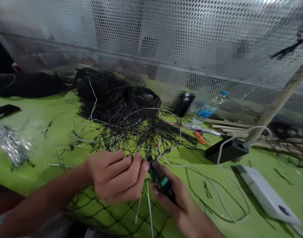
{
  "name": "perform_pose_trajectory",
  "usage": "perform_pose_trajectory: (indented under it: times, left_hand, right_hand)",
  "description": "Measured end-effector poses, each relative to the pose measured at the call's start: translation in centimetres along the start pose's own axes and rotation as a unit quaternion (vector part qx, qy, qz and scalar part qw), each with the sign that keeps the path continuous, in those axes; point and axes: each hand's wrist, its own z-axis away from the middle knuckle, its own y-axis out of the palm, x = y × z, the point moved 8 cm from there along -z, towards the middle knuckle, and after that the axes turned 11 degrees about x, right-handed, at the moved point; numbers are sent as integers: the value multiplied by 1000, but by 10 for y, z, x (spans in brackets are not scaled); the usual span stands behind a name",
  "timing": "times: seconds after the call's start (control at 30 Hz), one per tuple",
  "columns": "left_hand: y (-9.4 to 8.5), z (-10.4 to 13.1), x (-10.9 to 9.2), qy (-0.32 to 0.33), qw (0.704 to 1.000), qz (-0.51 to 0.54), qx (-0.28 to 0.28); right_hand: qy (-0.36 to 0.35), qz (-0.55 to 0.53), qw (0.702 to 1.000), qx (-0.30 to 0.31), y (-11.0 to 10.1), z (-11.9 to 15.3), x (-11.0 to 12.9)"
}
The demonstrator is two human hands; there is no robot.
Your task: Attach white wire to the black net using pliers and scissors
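Observation:
Near the middle, my left hand [118, 177] has its fingers pinched together at the black netting and thin cord; what lies between the fingertips is hidden. My right hand [175, 195] is wrapped round a dark tool with a green band [162, 180], its tip beside my left fingertips. White cord ends [149, 208] hang below the hands. Black netting [111, 211] spreads under them, over the green table [59, 115]. Beyond my hands lies a large dark bundle of net [107, 96], with a pale wire loop [179, 127] curving in front of it.
A water bottle [207, 110], black box [227, 150], white device [268, 195] and wooden sticks [231, 127] lie to the right, with a pole [278, 102] slanting up. At left are a dark phone [5, 111] and shiny packets [12, 145]. Perforated metal [176, 43] stands behind.

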Motion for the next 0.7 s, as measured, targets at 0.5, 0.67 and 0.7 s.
perform_pose_trajectory:
  times: [0.5,0.67,0.7]
  left_hand:
    - [-12,-8,10,-64,998,12,-13]
    - [-14,-6,10,-70,997,20,-27]
    - [-14,-6,9,-71,997,20,-32]
  right_hand:
    - [-150,187,965,-111,-2,-2,21]
    - [-153,214,955,-137,1,0,19]
    - [-151,216,955,-138,1,0,18]
